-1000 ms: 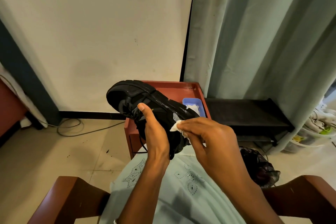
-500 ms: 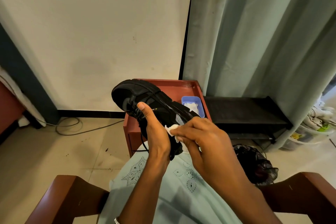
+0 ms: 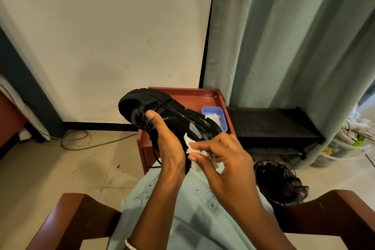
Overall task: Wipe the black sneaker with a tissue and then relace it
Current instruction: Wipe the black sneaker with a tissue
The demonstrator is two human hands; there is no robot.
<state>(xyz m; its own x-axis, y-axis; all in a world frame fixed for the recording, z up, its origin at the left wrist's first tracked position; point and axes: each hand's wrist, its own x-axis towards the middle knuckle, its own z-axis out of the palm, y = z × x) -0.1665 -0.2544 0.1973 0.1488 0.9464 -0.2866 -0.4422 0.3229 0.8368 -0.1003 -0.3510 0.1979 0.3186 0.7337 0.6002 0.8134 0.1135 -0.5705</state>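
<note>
Black sneaker (image 3: 178,115) held sideways above the lap, left hand (image 3: 168,144) clasping its laced upper, right hand (image 3: 225,160) pinching tissue (image 3: 188,146) against its heel side.

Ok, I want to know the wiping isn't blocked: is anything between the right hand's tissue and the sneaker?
Nothing visible. The right hand pinches the tissue against the sneaker's side; the left hand grips the sneaker just beside it, not between them.
</note>
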